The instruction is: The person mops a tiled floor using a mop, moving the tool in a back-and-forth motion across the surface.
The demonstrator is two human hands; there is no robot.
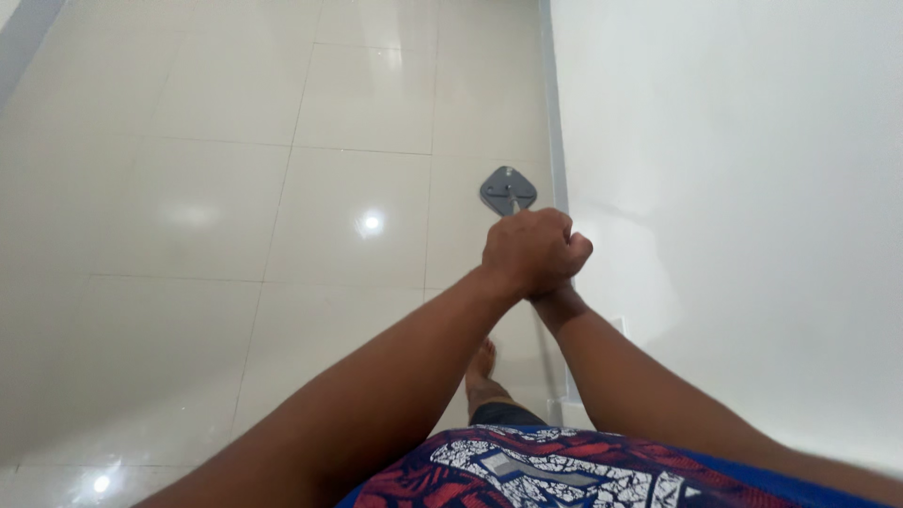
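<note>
1. Mop head [508, 189]: grey, flat, diamond-shaped plate with a centre fitting. It sits flat on the floor [235, 207], ahead of the hands and just beside the baseboard of the white wall [734, 188].
2. Handle almost wholly hidden; long axis runs from the fists forward and down to the head.
3. Left hand [529, 252] on top, fist pressed tight around the handle. Right hand [555, 299] directly beneath, mostly covered; appears closed on it too.
4. Left hand nearer the head.
5. Floor: glossy cream tiles, thin grout lines, lamp glare spots.
</note>
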